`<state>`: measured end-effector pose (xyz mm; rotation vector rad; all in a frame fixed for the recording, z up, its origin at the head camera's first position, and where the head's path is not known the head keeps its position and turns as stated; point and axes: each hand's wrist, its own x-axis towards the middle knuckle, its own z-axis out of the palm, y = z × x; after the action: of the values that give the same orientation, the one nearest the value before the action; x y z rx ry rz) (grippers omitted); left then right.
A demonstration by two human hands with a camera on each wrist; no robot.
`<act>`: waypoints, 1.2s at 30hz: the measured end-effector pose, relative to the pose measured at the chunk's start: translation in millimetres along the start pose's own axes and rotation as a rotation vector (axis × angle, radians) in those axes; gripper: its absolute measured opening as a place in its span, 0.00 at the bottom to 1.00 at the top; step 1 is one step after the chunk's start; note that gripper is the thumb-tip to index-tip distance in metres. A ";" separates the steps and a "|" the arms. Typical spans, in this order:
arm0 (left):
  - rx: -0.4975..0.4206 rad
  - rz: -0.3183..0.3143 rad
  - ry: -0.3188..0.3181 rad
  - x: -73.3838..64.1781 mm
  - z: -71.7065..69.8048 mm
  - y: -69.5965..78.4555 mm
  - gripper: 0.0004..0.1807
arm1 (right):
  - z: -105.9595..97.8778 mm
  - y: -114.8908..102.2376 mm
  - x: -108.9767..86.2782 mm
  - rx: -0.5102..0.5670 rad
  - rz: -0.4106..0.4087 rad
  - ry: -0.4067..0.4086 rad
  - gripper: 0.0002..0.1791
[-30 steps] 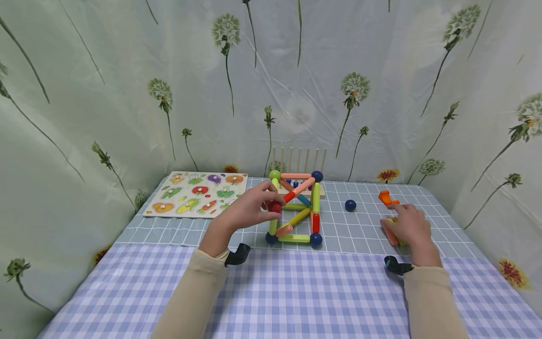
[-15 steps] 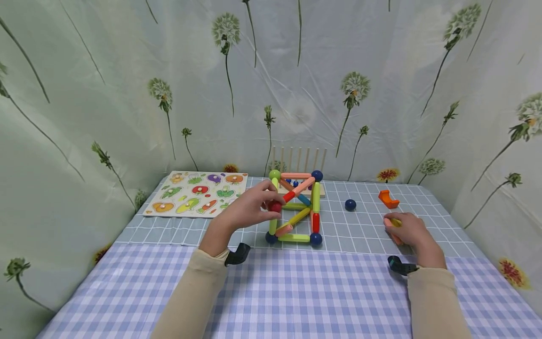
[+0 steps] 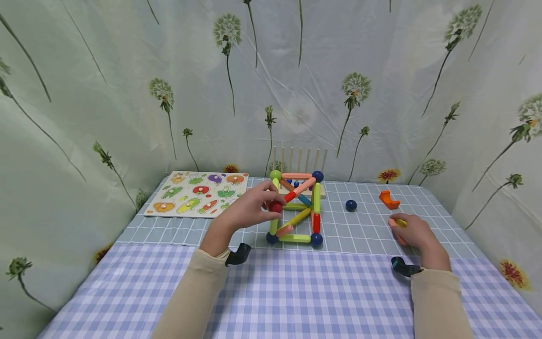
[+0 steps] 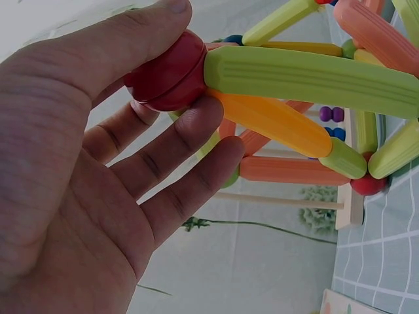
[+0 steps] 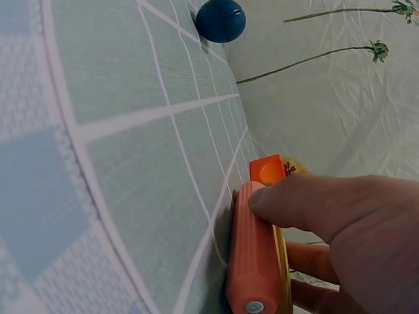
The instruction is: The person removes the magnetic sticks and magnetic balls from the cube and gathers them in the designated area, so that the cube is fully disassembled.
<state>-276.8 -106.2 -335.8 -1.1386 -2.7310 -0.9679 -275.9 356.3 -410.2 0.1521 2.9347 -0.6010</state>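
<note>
My left hand (image 3: 247,207) pinches a red ball (image 4: 169,72) at the upper near corner of a frame of magnetic rods and balls. A light green rod (image 4: 308,78) runs from that ball, and a red rod (image 3: 289,197) slopes away from it. Dark blue balls (image 3: 316,239) sit at the lower near corners. At the right of the table my right hand (image 3: 417,233) holds a pink magnetic rod (image 5: 252,255), thumb on top. Along it lies a yellow rod (image 5: 285,275), mostly hidden; the fingers are behind both.
A loose dark blue ball (image 3: 351,205) and an orange curved piece (image 3: 388,200) lie on the grey grid cloth. At the back left is a vegetable puzzle board (image 3: 195,194). A wooden rack with upright pegs (image 3: 299,160) stands behind the frame.
My right hand has drawn back slightly towards the lower right, and the pink rod has shifted with it. The orange piece shows fully now. The left hand stays on the red ball.
</note>
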 end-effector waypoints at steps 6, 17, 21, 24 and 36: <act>-0.003 -0.002 0.004 -0.1 0.8 0.8 0.13 | 4.6 -1.7 2.4 -0.042 -0.083 0.097 0.27; -0.010 0.001 -0.001 -0.8 0.8 1.3 0.13 | -1.6 -54.6 -5.0 0.149 -0.261 0.307 0.20; -0.010 -0.003 -0.010 -0.8 0.6 2.2 0.12 | -0.8 -74.9 -7.2 0.194 -0.306 0.335 0.20; -0.005 -0.003 -0.011 -0.8 0.1 2.8 0.13 | -0.3 -89.4 -8.7 0.197 -0.342 0.336 0.20; 0.003 0.001 -0.003 -1.4 -1.6 4.0 0.12 | 15.6 -149.2 -22.1 0.239 -0.456 0.289 0.17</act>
<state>-273.6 -105.8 -332.7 -1.1426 -2.7329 -0.9628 -271.2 212.1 -363.8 -0.4577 3.1787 -1.0742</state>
